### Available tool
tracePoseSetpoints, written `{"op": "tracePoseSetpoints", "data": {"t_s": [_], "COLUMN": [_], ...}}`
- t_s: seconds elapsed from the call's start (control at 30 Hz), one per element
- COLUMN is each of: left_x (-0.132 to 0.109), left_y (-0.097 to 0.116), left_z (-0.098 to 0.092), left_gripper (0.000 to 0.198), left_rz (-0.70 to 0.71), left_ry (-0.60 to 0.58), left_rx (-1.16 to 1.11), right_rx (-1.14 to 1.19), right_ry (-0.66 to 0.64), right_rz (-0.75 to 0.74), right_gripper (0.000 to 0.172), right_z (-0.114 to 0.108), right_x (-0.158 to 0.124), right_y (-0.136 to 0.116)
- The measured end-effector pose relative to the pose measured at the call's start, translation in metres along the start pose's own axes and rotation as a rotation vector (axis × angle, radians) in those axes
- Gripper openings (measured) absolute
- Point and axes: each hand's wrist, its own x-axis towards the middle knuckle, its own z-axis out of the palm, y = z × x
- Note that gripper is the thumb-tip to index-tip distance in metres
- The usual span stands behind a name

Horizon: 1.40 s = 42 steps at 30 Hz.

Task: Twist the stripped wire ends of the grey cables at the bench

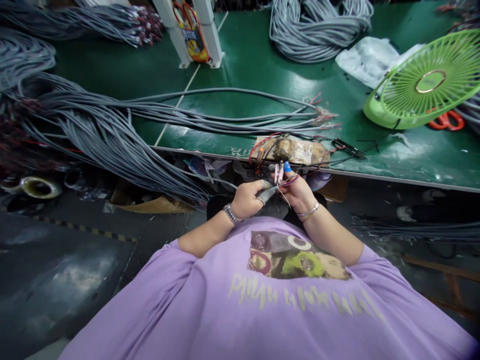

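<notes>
My left hand is closed round the end of a grey cable, just below the front edge of the green table. A watch sits on that wrist. My right hand pinches the thin red wires that fan out of the cable end; its fingertips wear blue and pink covers and a bracelet is on the wrist. The two hands touch, close above my lap. A tape-wrapped brown block with red wires lies on the table edge right above them.
A thick bundle of grey cables runs from the left across the table and down past its edge. More coils lie at the back. A green fan, orange scissors and a plastic bag are at the right.
</notes>
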Motion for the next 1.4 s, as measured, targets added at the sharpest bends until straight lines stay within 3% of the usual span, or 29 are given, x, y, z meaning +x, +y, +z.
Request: {"op": "tracePoseSetpoints", "data": {"t_s": [0.13, 0.4, 0.67, 0.87, 1.03, 1.27, 1.4], "left_x": [-0.002, -0.010, -0.025, -0.040, -0.041, -0.036, -0.032], "left_y": [0.000, 0.009, 0.023, 0.030, 0.033, 0.032, 0.032], "left_z": [0.002, -0.007, -0.021, -0.032, -0.032, -0.026, -0.022], "left_gripper": [0.020, 0.023, 0.023, 0.019, 0.012, 0.011, 0.011], "left_rz": [-0.029, -0.007, 0.070, 0.252, 0.338, 0.437, 0.461], "left_ry": [-0.035, -0.069, -0.098, -0.156, -0.037, 0.079, 0.135], "left_rx": [0.011, -0.047, -0.069, -0.046, -0.036, 0.052, 0.105], "right_rx": [0.031, 0.132, 0.138, 0.103, 0.099, -0.038, -0.110], "right_ry": [0.036, -0.017, -0.054, -0.074, -0.073, -0.203, -0.163], "right_rz": [0.024, 0.046, 0.087, 0.182, 0.169, 0.132, 0.075], "right_gripper": [0.046, 0.048, 0.055, 0.047, 0.049, 0.060, 0.057], "right_z": [0.002, -0.001, -0.017, -0.025, -0.025, -0.018, -0.009], "right_x": [-0.003, -0.004, -0.004, -0.007, -0.010, -0.011, -0.010], "right_y": [0.001, 0.003, 0.010, 0.008, 0.005, -0.007, -0.011]}}
